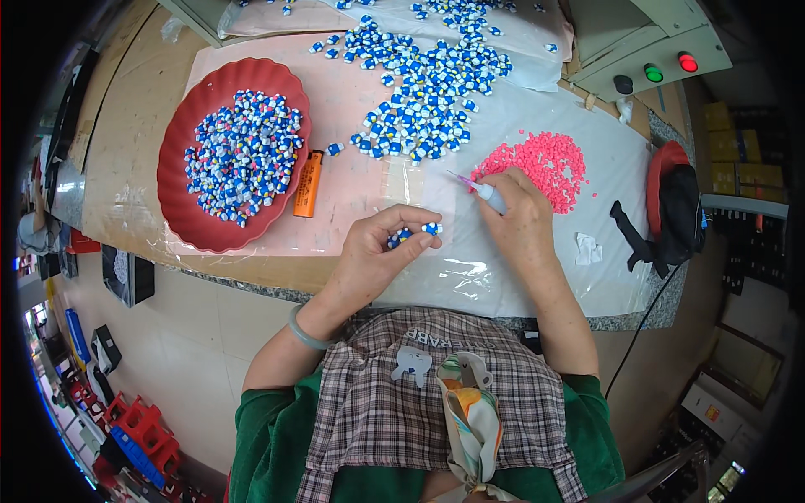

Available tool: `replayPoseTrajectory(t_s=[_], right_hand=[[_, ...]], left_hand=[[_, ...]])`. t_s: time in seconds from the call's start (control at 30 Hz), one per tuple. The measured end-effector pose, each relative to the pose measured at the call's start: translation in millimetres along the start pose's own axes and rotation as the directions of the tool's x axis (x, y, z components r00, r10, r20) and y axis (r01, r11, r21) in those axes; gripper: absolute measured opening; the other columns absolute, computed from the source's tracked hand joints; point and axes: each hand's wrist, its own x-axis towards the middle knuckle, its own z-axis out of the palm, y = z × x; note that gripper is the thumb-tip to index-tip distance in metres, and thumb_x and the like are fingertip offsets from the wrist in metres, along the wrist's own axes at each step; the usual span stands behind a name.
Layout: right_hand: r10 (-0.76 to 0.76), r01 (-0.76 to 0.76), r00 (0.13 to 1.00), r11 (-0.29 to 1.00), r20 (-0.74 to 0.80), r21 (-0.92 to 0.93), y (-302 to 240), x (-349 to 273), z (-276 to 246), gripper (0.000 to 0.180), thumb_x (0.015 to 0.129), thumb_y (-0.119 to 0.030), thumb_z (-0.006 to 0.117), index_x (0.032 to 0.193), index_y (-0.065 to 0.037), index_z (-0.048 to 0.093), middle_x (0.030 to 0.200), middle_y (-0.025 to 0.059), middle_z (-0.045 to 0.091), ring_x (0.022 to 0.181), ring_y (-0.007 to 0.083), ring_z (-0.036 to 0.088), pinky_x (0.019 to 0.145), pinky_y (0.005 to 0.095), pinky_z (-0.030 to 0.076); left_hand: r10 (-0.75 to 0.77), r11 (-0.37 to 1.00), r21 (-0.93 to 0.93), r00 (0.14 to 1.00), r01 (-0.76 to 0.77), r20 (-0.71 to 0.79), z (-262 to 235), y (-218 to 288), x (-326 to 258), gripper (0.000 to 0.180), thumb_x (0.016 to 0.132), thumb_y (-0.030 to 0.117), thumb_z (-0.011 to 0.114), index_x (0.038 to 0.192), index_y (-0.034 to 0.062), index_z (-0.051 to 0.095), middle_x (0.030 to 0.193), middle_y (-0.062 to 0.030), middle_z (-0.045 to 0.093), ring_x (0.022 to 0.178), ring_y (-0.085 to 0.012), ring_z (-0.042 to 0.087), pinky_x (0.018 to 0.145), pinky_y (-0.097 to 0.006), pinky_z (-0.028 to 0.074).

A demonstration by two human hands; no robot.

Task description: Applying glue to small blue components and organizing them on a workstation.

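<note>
Tiny blue-white figure (431, 227) in left hand (379, 248)

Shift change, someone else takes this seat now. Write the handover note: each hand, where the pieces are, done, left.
Left hand: pinches small blue-and-white pieces at its fingertips.
Right hand: holds a pen-like applicator, tip toward the pink bits.
Done, it seems: red dish filled with pieces carrying pink.
Left: loose blue-and-white pile on the plastic sheet.
Orange lighter lies beside the dish.
</note>
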Motion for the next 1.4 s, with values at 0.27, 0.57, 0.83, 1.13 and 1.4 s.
replayPoseTrajectory(t_s=[0.27, 0.57, 0.83, 1.13, 1.4], right_hand=[[0.024, -0.002, 0.986, 0.991, 0.164, -0.137, -4, 9, -5, 0.019, 0.070, -0.004, 0.069, 0.089, -0.003, 0.064, 0.090, 0.0113, 0.064, 0.078, 0.0327, 0.065, 0.068, 0.0410, 0.052], [-0.057, 0.045, 0.992, 0.993, 0.113, 0.112, 2, 4, -5, 0.015, 0.074, -0.004, 0.069, 0.087, -0.002, 0.063, 0.086, 0.0079, 0.064, 0.074, 0.0248, 0.065, 0.067, 0.0344, 0.051], [0.091, -0.356, 0.914, 0.650, 0.396, 0.671, -19, -13, -20, 0.013, 0.077, 0.007, 0.064, 0.083, -0.003, 0.057, 0.085, 0.0043, 0.062, 0.070, 0.0087, 0.061, 0.061, 0.0244, 0.050], [0.170, -0.485, 0.857, 0.583, 0.486, 0.652, -27, -18, -14, 0.023, 0.080, 0.006, 0.069, 0.090, -0.004, 0.051, 0.083, 0.0049, 0.062, 0.068, 0.0081, 0.060, 0.059, 0.0221, 0.050], [0.159, -0.374, 0.911, 0.708, 0.380, 0.599, -27, -23, -6, 0.024, 0.079, 0.006, 0.069, 0.087, -0.005, 0.048, 0.075, 0.0014, 0.059, 0.064, 0.0054, 0.056, 0.056, 0.0209, 0.045]], left_hand=[[0.000, 1.000, 0.009, 1.000, 0.000, 0.000, 0, 0, 0, 0.026, 0.092, 0.004, 0.062, 0.117, -0.0026, 0.060, 0.096, -0.0066, 0.067, 0.092, -0.0113, 0.065, 0.080, -0.022, 0.049], [-0.002, 1.000, 0.017, 1.000, 0.002, -0.026, 2, 1, -2, 0.025, 0.093, 0.006, 0.061, 0.117, -0.0014, 0.060, 0.097, -0.0062, 0.067, 0.091, -0.0098, 0.064, 0.077, -0.021, 0.048], [0.107, 0.983, 0.154, 0.992, -0.095, -0.068, 12, -1, 1, 0.021, 0.089, 0.005, 0.064, 0.110, 0.0029, 0.066, 0.080, -0.0027, 0.066, 0.073, -0.0046, 0.057, 0.063, -0.020, 0.045], [0.185, 0.916, 0.365, 0.983, -0.166, -0.018, 15, 6, 0, 0.021, 0.089, 0.003, 0.064, 0.110, 0.0008, 0.065, 0.096, -0.0059, 0.068, 0.078, -0.0089, 0.060, 0.065, -0.024, 0.048], [0.333, 0.807, 0.511, 0.943, -0.294, 0.016, 18, 7, 1, 0.021, 0.085, 0.001, 0.066, 0.107, 0.0005, 0.064, 0.094, -0.0119, 0.068, 0.076, -0.0190, 0.065, 0.065, -0.028, 0.051]])
